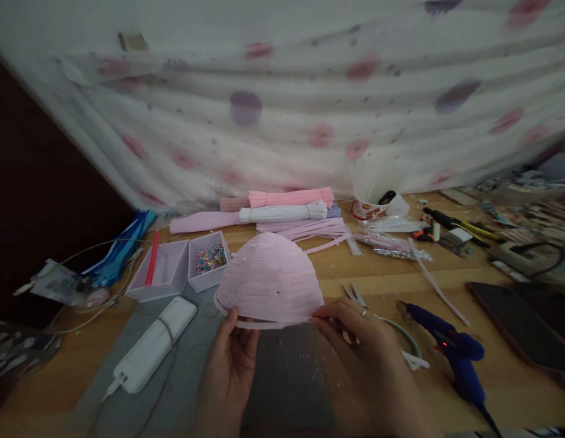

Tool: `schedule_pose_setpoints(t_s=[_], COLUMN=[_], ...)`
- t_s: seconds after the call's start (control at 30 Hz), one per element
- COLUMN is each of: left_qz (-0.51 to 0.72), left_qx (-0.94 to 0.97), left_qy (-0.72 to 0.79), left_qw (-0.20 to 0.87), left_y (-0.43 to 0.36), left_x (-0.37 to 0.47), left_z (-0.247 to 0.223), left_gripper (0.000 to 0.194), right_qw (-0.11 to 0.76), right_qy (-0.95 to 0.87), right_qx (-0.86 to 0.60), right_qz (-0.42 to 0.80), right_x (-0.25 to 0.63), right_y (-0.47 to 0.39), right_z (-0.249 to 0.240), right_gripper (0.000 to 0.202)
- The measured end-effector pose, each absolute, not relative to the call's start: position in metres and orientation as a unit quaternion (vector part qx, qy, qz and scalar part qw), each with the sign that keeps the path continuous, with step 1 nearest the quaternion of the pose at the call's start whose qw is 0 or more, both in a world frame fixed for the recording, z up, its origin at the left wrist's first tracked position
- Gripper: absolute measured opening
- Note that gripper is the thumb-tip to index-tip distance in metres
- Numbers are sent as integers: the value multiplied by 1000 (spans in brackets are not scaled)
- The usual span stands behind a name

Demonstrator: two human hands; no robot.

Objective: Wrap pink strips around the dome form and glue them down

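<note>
A pale pink dome-shaped piece (pixel 271 280), covered in rows of strips, is held up above the grey mat. My left hand (pixel 232 359) grips its lower left edge between thumb and fingers. At the lower right corner, my right hand (pixel 360 340) pinches the rim, with a ring on one finger. A thin pale strip runs along the bottom edge, with a narrow gap above it at the left. Scissors (pixel 354 294) lie just behind my right hand, partly hidden. The blue glue gun (pixel 451 340), with a small red light, rests to the right.
Bundled pink and white strips (pixel 287 211) lie at the back. Two small boxes, one with beads (pixel 210 258), and a white power bank (pixel 154 344) are at the left. Phones (pixel 524 322), a paper bowl (pixel 369 208) and tools (pixel 465 228) are at the right.
</note>
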State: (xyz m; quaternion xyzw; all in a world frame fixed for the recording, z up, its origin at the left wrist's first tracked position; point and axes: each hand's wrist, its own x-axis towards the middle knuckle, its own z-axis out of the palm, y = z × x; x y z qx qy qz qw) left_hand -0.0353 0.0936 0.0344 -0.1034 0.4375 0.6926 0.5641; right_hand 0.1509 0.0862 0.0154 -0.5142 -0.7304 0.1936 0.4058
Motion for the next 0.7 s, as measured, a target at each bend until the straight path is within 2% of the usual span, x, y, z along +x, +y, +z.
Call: schedule_pose_setpoints(t_s=[0.2, 0.33, 0.4, 0.53, 0.7], left_qz=[705, 684, 662, 634, 636], left_qx=[-81, 46, 125, 159, 185], left_qy=[439, 412, 373, 359, 395], left_qw=[551, 601, 638, 666, 637], left_y=[92, 87, 84, 80, 77], left_x=[-29, -8, 4, 22, 37], left_z=[31, 17, 11, 7, 8], left_gripper=[34, 9, 19, 36, 59], right_qw=[409, 379, 378, 459, 471], right_qy=[-704, -704, -707, -638, -670], right_qx=[-526, -519, -521, -575, -516], right_qz=[245, 304, 292, 228, 252], right_x=[153, 171, 187, 213, 203], right_y=[89, 82, 75, 58, 38], right_z=[20, 28, 32, 30, 21], right_gripper=[9, 14, 18, 28, 18])
